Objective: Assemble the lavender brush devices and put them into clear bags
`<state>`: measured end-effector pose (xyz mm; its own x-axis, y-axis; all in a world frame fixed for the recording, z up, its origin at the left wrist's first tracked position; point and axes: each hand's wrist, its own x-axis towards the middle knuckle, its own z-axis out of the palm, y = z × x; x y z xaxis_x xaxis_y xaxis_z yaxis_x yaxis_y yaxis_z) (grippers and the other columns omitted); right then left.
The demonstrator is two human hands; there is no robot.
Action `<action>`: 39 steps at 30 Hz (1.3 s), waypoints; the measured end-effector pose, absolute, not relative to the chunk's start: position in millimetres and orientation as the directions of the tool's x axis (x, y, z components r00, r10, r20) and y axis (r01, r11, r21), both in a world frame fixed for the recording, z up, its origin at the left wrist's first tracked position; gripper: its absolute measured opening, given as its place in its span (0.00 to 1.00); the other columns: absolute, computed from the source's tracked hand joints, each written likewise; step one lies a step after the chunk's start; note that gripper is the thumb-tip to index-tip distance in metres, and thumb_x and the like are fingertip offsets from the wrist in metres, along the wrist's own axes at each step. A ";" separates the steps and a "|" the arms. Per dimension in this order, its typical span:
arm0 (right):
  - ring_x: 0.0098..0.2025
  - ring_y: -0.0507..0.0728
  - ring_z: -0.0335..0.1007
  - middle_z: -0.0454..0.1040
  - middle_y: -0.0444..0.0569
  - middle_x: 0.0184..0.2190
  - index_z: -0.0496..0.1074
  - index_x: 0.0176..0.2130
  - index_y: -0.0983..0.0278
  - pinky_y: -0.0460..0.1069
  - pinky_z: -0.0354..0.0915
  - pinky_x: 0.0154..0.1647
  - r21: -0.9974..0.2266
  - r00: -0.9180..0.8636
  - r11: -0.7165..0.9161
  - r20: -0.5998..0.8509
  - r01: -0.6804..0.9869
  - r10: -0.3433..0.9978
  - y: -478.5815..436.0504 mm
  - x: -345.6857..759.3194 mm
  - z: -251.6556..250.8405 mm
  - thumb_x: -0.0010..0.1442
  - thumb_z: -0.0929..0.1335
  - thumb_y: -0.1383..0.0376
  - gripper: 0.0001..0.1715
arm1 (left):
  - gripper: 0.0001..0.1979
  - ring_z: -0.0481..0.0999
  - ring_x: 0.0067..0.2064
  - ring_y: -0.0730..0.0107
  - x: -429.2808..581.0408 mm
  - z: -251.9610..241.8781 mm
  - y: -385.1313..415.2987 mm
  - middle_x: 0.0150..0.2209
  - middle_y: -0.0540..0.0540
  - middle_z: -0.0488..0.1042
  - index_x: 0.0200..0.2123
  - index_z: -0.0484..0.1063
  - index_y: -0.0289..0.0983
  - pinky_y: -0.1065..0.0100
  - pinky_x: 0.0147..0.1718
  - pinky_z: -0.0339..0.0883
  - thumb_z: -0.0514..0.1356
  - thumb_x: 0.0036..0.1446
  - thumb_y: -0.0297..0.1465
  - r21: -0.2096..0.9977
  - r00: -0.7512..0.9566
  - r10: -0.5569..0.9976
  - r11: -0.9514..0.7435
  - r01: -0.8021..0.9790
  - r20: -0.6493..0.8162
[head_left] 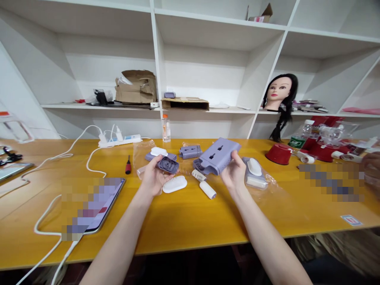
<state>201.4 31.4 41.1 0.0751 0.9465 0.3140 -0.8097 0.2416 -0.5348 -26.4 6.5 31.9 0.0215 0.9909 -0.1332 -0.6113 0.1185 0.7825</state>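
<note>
My left hand (152, 179) is closed around a small purple plastic part (168, 165), whose hollow, ringed side faces me. My right hand (234, 173) grips a larger purple plastic housing (218, 156) by its right edge. That housing is tilted and has two dark keyhole-shaped slots. Below the small part lies a white oval cover (175, 184), close to my left fingers. Between the hands rest a white cylinder (208, 190) and a ribbed white piece (198, 175). Another purple piece with slots (190, 152) lies behind them.
Purple-and-white units lie in clear bags at left (158, 152) and right (255, 174). A red-handled screwdriver (128, 166), a charging phone (103, 206) and a power strip (124, 141) are on the left. A red cup-shaped base (278, 154) stands right. Another person's hand (372, 168) shows at the right edge.
</note>
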 end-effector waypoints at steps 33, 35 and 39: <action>0.41 0.56 0.72 0.76 0.38 0.30 0.68 0.28 0.59 0.53 0.68 0.43 -0.569 0.274 0.483 0.416 -0.666 0.867 27.3 212.9 52.2 0.35 0.64 0.72 0.15 | 0.23 0.71 0.16 0.67 -15.9 25.4 2.6 0.22 0.43 0.73 0.31 0.63 0.37 0.76 0.10 0.49 0.50 0.52 0.52 0.825 0.123 0.958 0.286 -0.488 -0.259; 0.42 0.57 0.71 0.76 0.39 0.31 0.69 0.30 0.59 0.53 0.68 0.43 -0.583 0.242 0.465 0.421 -0.666 0.874 25.4 208.0 49.7 0.35 0.65 0.73 0.18 | 0.23 0.70 0.16 0.67 -12.0 25.6 0.1 0.22 0.43 0.73 0.30 0.63 0.37 0.76 0.10 0.49 0.50 0.52 0.53 0.827 0.138 0.952 0.306 -0.472 -0.274; 0.45 0.58 0.70 0.77 0.41 0.34 0.70 0.37 0.59 0.55 0.65 0.47 -0.638 0.155 0.428 0.439 -0.640 0.885 18.0 191.8 42.7 0.36 0.66 0.72 0.24 | 0.25 0.71 0.16 0.69 -1.8 24.0 -5.9 0.24 0.42 0.74 0.28 0.64 0.36 0.77 0.10 0.50 0.50 0.50 0.54 0.809 0.223 0.930 0.366 -0.460 -0.293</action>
